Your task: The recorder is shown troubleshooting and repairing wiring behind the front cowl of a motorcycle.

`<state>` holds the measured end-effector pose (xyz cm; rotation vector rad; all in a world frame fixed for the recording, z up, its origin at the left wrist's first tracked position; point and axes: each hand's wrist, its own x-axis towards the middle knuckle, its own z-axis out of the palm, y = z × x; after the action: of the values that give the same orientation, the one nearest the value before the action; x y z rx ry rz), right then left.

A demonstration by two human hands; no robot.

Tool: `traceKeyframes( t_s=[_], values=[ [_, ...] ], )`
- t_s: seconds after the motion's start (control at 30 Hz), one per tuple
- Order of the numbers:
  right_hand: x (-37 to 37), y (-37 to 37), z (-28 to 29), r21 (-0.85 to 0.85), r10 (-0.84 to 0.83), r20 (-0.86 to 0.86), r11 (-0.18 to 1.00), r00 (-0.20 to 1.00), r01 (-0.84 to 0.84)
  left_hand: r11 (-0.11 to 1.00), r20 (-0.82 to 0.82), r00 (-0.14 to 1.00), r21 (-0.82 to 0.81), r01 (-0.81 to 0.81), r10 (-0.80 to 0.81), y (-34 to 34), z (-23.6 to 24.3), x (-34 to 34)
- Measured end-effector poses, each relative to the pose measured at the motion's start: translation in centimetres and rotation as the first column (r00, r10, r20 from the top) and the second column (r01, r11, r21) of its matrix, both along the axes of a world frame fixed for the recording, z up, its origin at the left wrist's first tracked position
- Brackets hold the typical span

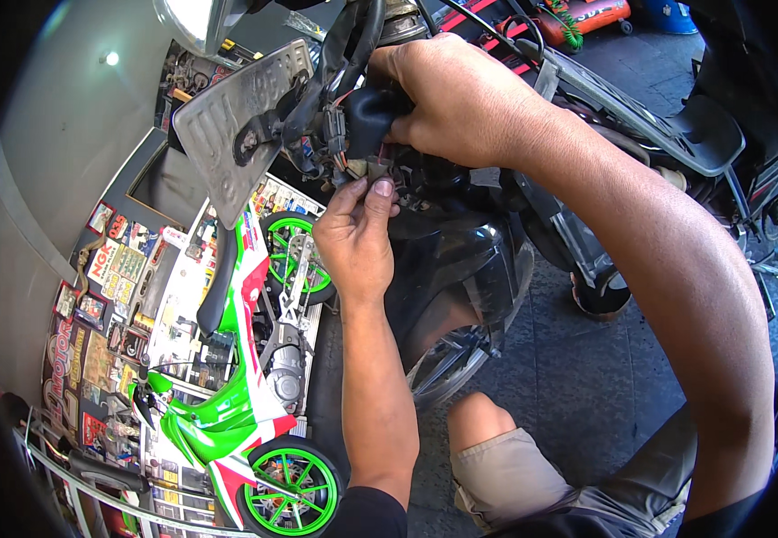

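At the front of a partly stripped motorcycle, both my hands work among exposed wiring. My left hand (pixel 356 238) is closed, thumb and fingers pinched at a small pale wire connector (pixel 361 168) with thin coloured wires. My right hand (pixel 461 100) reaches in from above right with its fingers curled behind a black rubber-like cover (pixel 371 121). Whatever those fingertips grip is hidden. Just left of the cover hangs a wiring bundle (pixel 333 130) with dark connectors. A scuffed grey metal plate (pixel 228 134) juts out beside it on the left.
Below the hands is a dark wheel (pixel 452 363) under a black fender (pixel 447 269). On the left stands a green, white and red motorbike (pixel 237 394) before shelves of packaged parts. Grey floor tiles (pixel 577 359) lie to the right. A red tank (pixel 586 20) sits at the back.
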<state>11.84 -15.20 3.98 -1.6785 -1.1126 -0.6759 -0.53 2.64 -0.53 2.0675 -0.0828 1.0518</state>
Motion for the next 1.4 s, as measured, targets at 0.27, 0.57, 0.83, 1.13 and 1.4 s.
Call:
traceKeyframes(
  t_s=[0.27,0.57,0.83,1.13,1.4],
  values=[
    [0.5,0.8,-0.5,0.015,-0.020,0.065,1.000,0.998,0.019,0.995,0.040,0.999,-0.089,0.038,-0.034,0.2,0.0,0.1],
    [3.0,-2.5,1.7,0.366,0.106,-0.004,0.926,0.994,-0.098,0.947,0.102,0.981,-0.263,0.187,-0.165,0.3,0.2,-0.2],
    [1.2,-2.6,-0.4,-0.097,-0.008,0.443,0.994,0.896,0.057,0.943,0.136,0.991,-0.328,0.053,-0.009,-0.7,0.6,0.8],
    [1.1,-2.7,-0.2,-0.040,0.086,0.427,0.996,0.900,-0.077,0.950,0.124,0.991,-0.312,-0.002,0.043,-0.5,0.6,0.9],
    [0.4,-1.2,0.4,0.045,0.008,0.195,0.999,0.981,-0.017,0.964,0.147,0.986,-0.264,-0.035,0.076,-0.5,0.2,1.0]
  ],
)
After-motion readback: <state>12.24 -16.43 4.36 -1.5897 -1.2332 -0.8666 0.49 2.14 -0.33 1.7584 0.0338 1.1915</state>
